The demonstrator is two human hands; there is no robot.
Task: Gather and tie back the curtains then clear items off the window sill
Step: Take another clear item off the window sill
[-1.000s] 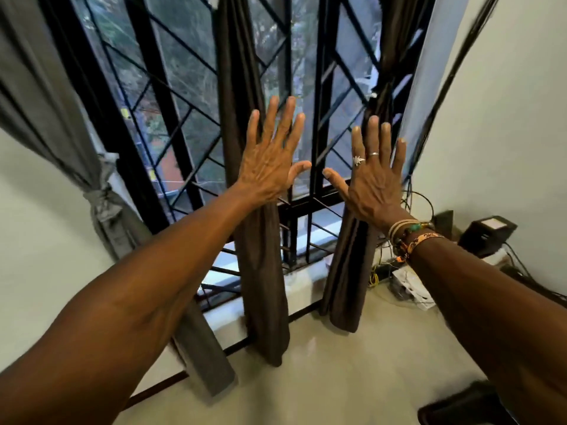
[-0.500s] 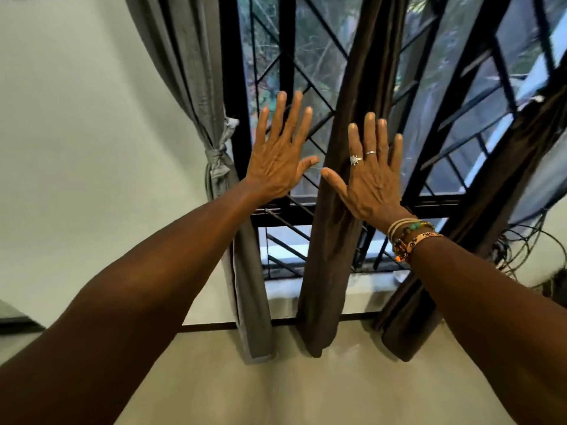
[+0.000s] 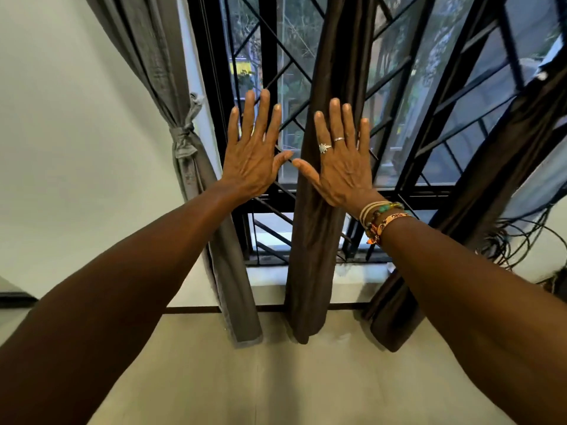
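Grey curtain (image 3: 159, 56), far left, gathered and knotted with a tie (image 3: 184, 139) against the wall, its tail hanging past the window sill (image 3: 359, 276). Left hand (image 3: 250, 161) raised flat before the barred window (image 3: 429, 87), back to the viewer, fingers straight and spread, holding nothing. Middle brown curtain (image 3: 319, 240) hangs loose and untied down across the sill. Right hand (image 3: 340, 167), ringed, with bracelets (image 3: 383, 216) at the wrist, equally flat and spread in front of that curtain, grasping nothing; contact with the cloth cannot be told. Right brown curtain (image 3: 491, 185) slants loose, beside tangled cables (image 3: 515, 237).
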